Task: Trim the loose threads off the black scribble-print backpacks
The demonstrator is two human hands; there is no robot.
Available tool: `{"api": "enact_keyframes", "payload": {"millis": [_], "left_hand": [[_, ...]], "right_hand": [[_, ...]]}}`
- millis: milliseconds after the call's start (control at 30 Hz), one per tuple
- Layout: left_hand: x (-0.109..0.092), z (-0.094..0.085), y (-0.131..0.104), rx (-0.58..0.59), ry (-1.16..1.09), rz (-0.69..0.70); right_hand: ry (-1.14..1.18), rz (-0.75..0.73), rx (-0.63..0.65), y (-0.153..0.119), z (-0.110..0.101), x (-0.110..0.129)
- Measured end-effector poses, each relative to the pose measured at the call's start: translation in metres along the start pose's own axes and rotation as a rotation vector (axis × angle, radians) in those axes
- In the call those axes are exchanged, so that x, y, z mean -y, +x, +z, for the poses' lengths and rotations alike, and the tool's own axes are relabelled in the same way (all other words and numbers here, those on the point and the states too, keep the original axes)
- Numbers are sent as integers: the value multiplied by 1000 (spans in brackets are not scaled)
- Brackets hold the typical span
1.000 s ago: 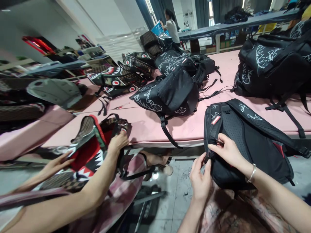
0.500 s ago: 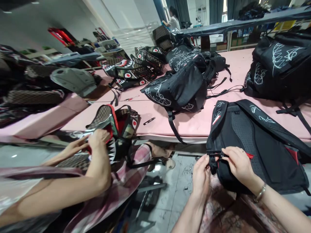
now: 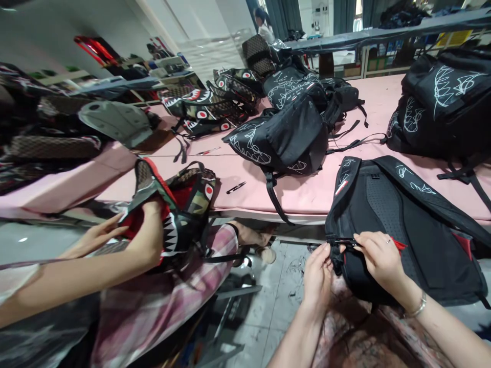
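Note:
A black backpack [image 3: 387, 214] with white scribbles on its straps lies back side up at the table's edge, over the lap. My left hand [image 3: 318, 268] pinches the black webbing [image 3: 336, 258] at the backpack's lower left corner. In my right hand [image 3: 379, 255] is a small black tool [image 3: 347, 242], likely thread snips, with a red part sticking out behind the fingers. The tool's tip lies over the webbing, just above my left fingertips. A bracelet circles the right wrist.
At left a person's hands [image 3: 151, 225] work inside a camouflage shark bag [image 3: 192, 204]. Black snips [image 3: 236, 188] lie on the pink table [image 3: 245, 202]. Black backpacks [image 3: 284, 133] and shark-print bags [image 3: 207, 110] stand behind; another black bag [image 3: 441, 107] is at right.
The neighbouring person's arm has moved left and deeper into the shark bag, which now gapes wider. My hands have hardly moved; the right one has shifted slightly right.

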State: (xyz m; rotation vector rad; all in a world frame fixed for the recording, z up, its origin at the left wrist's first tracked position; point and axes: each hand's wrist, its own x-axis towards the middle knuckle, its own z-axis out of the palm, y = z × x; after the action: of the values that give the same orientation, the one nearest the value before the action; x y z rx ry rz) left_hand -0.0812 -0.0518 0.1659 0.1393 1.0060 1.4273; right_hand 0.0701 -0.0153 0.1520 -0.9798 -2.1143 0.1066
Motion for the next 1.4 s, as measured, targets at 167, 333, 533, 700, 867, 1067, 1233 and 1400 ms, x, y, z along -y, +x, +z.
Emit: {"api": "enact_keyframes", "payload": {"millis": [167,333,533,700,867,1067,1233,1400], "left_hand": [[0,3,-3,33,22,11],[0,4,-5,26,38,8],[3,5,-5,32,48,29],[5,6,-6,36,54,41],[6,4,-6,23,47,51],[9,5,-6,30,94,78],[10,7,-7,1,128,129],[9,7,-8,5,136,138]], "right_hand": [[-57,-47,2,5,1,5],[-42,-7,-29,6,1,8],[-70,-85,7,9,-3,10],[-153,-155,29,16,-2,13],[-171,-147,64,19,-2,15],[-166,-139,89,19,-7,16],[-169,-148,84,22,-8,18],[25,-28,64,19,-5,15]]}}
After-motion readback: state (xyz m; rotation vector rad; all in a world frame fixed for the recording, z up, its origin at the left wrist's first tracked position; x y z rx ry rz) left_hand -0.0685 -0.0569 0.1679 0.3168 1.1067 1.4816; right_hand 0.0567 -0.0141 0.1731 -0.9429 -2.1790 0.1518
